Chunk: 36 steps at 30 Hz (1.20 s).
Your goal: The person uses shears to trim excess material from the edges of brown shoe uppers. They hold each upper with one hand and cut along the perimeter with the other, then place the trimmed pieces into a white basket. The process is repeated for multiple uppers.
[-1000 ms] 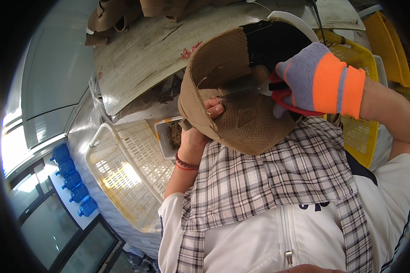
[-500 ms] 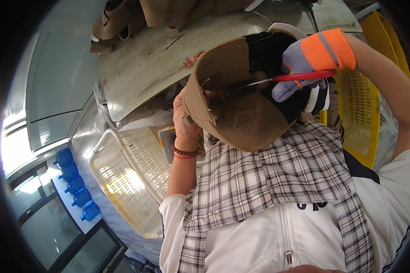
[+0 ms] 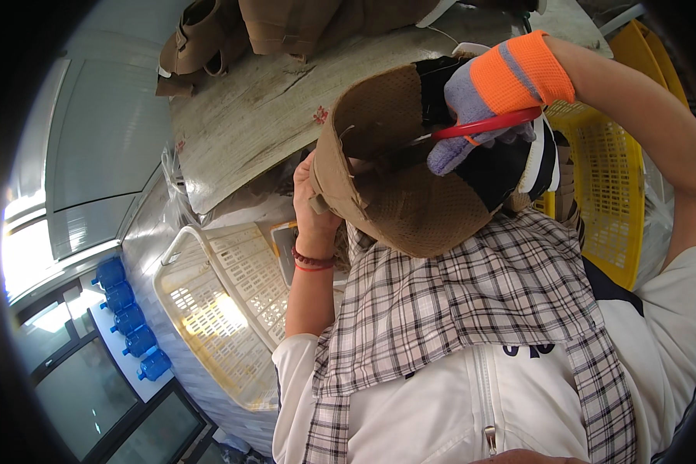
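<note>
A brown fabric cap (image 3: 417, 220) with black inner panels is held hollow side up against my checked apron. My left hand (image 3: 311, 203), bare with a beaded bracelet at the wrist, closes on its left rim; some of the fingers are hidden behind the fabric. Loose threads stick out along that rim. My right hand (image 3: 479, 100) wears an orange and grey-purple glove and grips red-handled scissors (image 3: 496, 124). Their blades reach leftward into the cap's dark hollow, where the tips are hard to make out.
More brown caps (image 3: 286, 27) lie at the far side of the worn worktable (image 3: 247, 124). A white plastic basket (image 3: 209, 309) stands at the left, and a yellow basket (image 3: 607, 193) at the right. Several blue water bottles (image 3: 139, 340) line the left side.
My right hand and the scissors have moved leftward and slightly up, with the blades deeper in the cap. My left hand keeps its hold on the rim.
</note>
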Each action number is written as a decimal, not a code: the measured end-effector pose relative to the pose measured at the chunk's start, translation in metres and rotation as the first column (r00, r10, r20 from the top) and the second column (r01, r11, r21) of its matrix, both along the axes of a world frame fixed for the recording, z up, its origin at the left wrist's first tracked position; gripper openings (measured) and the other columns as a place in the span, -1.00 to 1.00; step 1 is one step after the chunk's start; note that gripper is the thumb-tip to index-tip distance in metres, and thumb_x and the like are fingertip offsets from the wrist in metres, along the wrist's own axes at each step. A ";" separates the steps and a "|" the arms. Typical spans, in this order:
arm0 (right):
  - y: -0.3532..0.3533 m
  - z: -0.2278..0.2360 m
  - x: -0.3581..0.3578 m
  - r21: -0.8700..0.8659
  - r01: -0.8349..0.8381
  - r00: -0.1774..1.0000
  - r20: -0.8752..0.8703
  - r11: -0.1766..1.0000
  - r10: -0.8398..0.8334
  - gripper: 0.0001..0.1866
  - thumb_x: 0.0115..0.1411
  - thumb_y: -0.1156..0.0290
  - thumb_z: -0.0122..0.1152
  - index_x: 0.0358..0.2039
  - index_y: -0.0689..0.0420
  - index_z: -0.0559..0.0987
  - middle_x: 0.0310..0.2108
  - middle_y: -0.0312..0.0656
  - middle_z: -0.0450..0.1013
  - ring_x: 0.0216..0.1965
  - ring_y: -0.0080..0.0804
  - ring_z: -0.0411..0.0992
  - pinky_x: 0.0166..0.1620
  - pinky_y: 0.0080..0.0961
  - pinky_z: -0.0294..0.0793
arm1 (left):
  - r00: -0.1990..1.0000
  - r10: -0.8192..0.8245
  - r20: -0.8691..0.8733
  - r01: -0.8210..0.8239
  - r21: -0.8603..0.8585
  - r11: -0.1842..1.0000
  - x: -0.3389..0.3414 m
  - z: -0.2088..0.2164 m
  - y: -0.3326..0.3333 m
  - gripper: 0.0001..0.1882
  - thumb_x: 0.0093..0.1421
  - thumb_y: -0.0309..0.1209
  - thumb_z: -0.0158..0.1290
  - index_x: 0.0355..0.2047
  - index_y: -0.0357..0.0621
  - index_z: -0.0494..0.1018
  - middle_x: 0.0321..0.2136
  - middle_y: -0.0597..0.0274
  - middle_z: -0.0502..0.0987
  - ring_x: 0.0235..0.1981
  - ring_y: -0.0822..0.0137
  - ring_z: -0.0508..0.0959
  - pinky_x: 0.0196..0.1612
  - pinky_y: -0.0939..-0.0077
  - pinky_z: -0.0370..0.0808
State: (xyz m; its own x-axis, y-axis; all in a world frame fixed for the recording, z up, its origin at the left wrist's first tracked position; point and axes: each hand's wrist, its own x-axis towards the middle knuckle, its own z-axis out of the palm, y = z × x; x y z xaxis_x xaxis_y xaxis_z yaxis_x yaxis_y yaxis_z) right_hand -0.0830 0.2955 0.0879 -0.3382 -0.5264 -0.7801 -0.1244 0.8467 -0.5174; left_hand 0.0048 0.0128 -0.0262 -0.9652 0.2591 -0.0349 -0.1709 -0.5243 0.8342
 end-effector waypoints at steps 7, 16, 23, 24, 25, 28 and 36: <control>-0.028 0.014 0.002 0.207 0.075 0.994 0.064 0.975 -0.090 -0.43 0.13 -0.11 0.16 -0.53 0.27 0.54 -0.69 -0.13 0.42 -0.72 -0.39 0.43 -0.63 -0.48 0.52 | 1.000 -0.021 -0.011 0.022 0.039 0.999 0.000 0.010 0.003 -0.87 0.27 -0.39 -0.08 -0.27 -0.18 0.39 -0.55 0.29 0.35 -0.67 0.32 0.32 -0.69 0.55 0.21; 0.002 0.067 0.061 0.127 0.238 0.943 -0.265 0.963 -0.199 -0.49 -0.14 -0.07 0.42 -0.43 0.16 0.58 -0.66 -0.26 0.43 -0.62 -0.50 0.42 -0.49 -0.54 0.40 | 0.995 0.023 0.099 -0.031 0.082 0.996 0.002 -0.004 -0.011 -0.79 0.27 -0.40 -0.08 -0.16 -0.24 0.40 -0.35 0.10 0.52 -0.45 0.17 0.53 -0.40 0.36 0.44; 0.033 0.026 0.117 -0.833 0.493 0.685 0.192 0.253 -0.702 -0.46 0.00 0.12 0.39 -0.11 0.24 0.50 -0.51 -0.27 0.47 -0.54 -0.64 0.42 -0.49 -0.77 0.41 | 0.993 -0.062 -0.097 0.066 0.032 0.997 -0.043 0.040 0.045 -0.68 0.21 -0.46 -0.09 -0.09 -0.43 0.43 -0.28 0.09 0.57 -0.29 0.33 0.58 -0.18 0.52 0.53; 0.031 0.023 0.121 -0.880 0.451 0.703 0.247 0.150 -0.667 -0.44 0.00 0.15 0.41 -0.08 0.22 0.48 -0.48 -0.27 0.48 -0.53 -0.65 0.42 -0.47 -0.76 0.42 | 0.978 -0.109 -0.179 0.103 -0.039 0.994 -0.051 0.044 0.059 -0.69 0.21 -0.48 -0.09 -0.09 -0.41 0.43 -0.26 0.12 0.57 -0.26 0.37 0.56 -0.14 0.57 0.49; 0.025 0.023 0.127 -0.879 0.448 0.627 0.177 0.165 -0.758 -0.45 0.00 0.17 0.41 -0.09 0.23 0.48 -0.46 -0.27 0.48 -0.51 -0.64 0.42 -0.44 -0.74 0.42 | 0.954 -0.156 -0.256 0.133 -0.107 0.985 -0.057 0.046 0.074 -0.69 0.20 -0.50 -0.09 -0.08 -0.40 0.44 -0.24 0.15 0.56 -0.24 0.42 0.55 -0.11 0.61 0.46; 0.014 0.017 0.143 -0.832 0.438 0.215 -0.272 0.341 -0.938 -0.53 0.00 0.33 0.39 -0.10 0.23 0.47 -0.39 -0.30 0.49 -0.41 -0.59 0.44 -0.31 -0.65 0.43 | 0.911 -0.359 -0.205 0.304 -0.254 0.918 -0.057 0.068 0.120 -0.69 0.15 -0.52 -0.03 -0.08 -0.32 0.45 -0.20 0.18 0.55 -0.19 0.39 0.53 -0.06 0.54 0.43; 0.063 -0.027 0.173 -0.723 0.552 -0.066 -0.534 0.415 -0.843 -0.60 0.00 0.41 0.35 -0.16 0.25 0.45 -0.40 -0.26 0.44 -0.40 -0.58 0.36 -0.30 -0.61 0.39 | 0.603 -0.566 -0.562 -0.194 -0.792 0.579 -0.037 0.040 0.124 -0.72 0.12 -0.33 0.13 -0.17 -0.10 0.42 0.16 -0.16 0.19 0.15 -0.14 0.26 0.16 0.20 0.24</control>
State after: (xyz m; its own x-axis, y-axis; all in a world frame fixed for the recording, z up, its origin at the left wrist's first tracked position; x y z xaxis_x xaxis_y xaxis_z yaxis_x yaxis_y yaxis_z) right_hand 0.0904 0.3580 0.0604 -0.9168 0.3338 0.2192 0.0458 0.6331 -0.7727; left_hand -0.0320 0.1367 0.0138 -0.6593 0.6761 0.3290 0.6441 0.2822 0.7110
